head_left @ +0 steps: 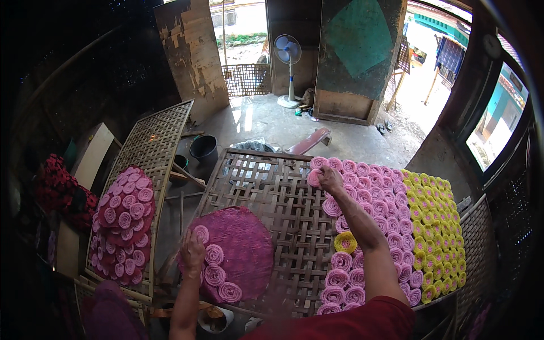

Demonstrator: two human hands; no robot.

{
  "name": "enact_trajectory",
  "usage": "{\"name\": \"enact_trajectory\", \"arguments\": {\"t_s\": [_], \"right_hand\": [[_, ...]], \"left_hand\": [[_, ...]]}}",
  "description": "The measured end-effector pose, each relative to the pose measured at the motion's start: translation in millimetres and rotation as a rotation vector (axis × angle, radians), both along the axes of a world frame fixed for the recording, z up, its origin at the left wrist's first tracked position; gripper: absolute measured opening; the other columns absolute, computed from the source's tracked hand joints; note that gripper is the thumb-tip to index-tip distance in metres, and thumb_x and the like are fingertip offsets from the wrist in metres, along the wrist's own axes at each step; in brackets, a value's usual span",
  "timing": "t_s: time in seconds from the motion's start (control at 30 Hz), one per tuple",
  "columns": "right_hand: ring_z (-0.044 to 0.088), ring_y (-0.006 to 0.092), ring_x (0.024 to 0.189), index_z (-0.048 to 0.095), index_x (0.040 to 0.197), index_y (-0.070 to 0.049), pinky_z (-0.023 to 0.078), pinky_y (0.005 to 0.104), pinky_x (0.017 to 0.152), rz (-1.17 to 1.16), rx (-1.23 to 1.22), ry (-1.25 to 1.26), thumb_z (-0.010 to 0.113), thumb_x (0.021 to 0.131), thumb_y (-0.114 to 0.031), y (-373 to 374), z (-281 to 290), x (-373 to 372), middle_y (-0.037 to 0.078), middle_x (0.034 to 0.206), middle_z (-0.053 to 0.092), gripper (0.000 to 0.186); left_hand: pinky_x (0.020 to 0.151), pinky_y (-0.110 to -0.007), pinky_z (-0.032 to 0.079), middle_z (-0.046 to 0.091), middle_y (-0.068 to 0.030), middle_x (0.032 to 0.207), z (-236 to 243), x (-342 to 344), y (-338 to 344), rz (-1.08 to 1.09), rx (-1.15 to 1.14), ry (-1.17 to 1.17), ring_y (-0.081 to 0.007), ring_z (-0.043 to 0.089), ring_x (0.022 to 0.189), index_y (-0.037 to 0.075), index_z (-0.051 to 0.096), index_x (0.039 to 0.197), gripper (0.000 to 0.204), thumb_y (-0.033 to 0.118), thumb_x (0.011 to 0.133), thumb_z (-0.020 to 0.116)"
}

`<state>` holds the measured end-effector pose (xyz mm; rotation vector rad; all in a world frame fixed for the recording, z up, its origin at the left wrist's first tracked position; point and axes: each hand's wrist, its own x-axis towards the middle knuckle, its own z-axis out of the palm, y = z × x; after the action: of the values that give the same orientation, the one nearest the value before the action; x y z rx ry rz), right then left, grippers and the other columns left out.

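A bamboo woven rack [294, 238] holds rows of pink rosettes [377, 209] and yellow ones with pink centers [436, 226] on its right, plus a lone yellow rosette [345, 242] among the pink. At its far edge, my right hand [330, 180] has its fingers closed on a pink rosette [313, 177]. On the rack's left lies a round magenta sheet [238, 249] with several pink rosettes in a curve [214, 255]. My left hand [194, 249] rests at this sheet's left edge, fingers laid against the uppermost rosette [200, 234].
A second leaning rack [148, 139] on the left holds magenta pieces with rosettes [129, 201]. Beyond are black buckets [203, 146], a low bench [310, 140], a standing fan [287, 54] and open doorways. Another woven panel [476, 249] stands at the right.
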<state>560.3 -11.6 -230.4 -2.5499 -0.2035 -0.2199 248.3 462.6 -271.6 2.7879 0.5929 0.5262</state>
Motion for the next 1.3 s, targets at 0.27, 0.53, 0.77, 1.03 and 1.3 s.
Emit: {"name": "enact_trajectory", "arguments": {"t_s": [0.27,0.53,0.77,1.03,1.3], "right_hand": [[0.062,0.0358,0.107,0.067,0.119,-0.007,0.050,0.0467,0.091,-0.002,-0.089,-0.379,0.074,0.086,-0.024,19,3,-52,0.017,0.111,0.064,0.037],[0.063,0.0335,0.109,0.070,0.120,-0.009,0.050,0.0440,0.095,0.425,0.231,0.048,0.076,0.089,-0.026,106,21,-192,0.014,0.115,0.066,0.036],[0.069,0.0231,0.094,0.067,0.120,0.000,0.056,0.0381,0.083,0.564,0.472,0.483,0.065,0.101,-0.037,153,23,-222,0.014,0.109,0.072,0.041],[0.070,0.0183,0.087,0.063,0.121,-0.003,0.061,0.0335,0.071,0.239,1.172,1.005,0.067,0.097,-0.022,136,-1,-190,0.007,0.105,0.070,0.031],[0.070,0.0298,0.087,0.064,0.121,-0.001,0.059,0.0392,0.081,0.099,0.371,0.224,0.068,0.085,-0.018,32,-10,-93,0.014,0.106,0.070,0.040]], "left_hand": [[0.092,-0.048,0.052,0.066,-0.0183,0.109,14,9,-15,-0.021,0.174,-0.158,-0.0394,0.065,0.103,0.004,0.066,0.120,0.039,0.004,0.081,0.070],[0.090,-0.047,0.054,0.056,-0.0227,0.118,20,31,-14,0.049,-0.337,-0.186,-0.0394,0.062,0.103,0.004,0.048,0.138,0.060,-0.010,0.079,0.052],[0.083,-0.040,0.058,0.056,-0.0193,0.117,66,28,-67,-0.140,-0.674,-0.292,-0.0303,0.064,0.104,0.004,0.046,0.139,0.063,-0.009,0.080,0.064],[0.113,-0.046,0.042,0.058,-0.0227,0.135,66,-14,-114,-0.579,-0.278,-0.307,-0.0394,0.055,0.128,-0.001,0.057,0.135,0.053,0.006,0.085,0.070],[0.107,-0.047,0.044,0.064,-0.0215,0.123,27,-58,-49,-0.449,0.022,-0.032,-0.0402,0.058,0.121,-0.001,0.061,0.124,0.043,0.001,0.082,0.068]]}}
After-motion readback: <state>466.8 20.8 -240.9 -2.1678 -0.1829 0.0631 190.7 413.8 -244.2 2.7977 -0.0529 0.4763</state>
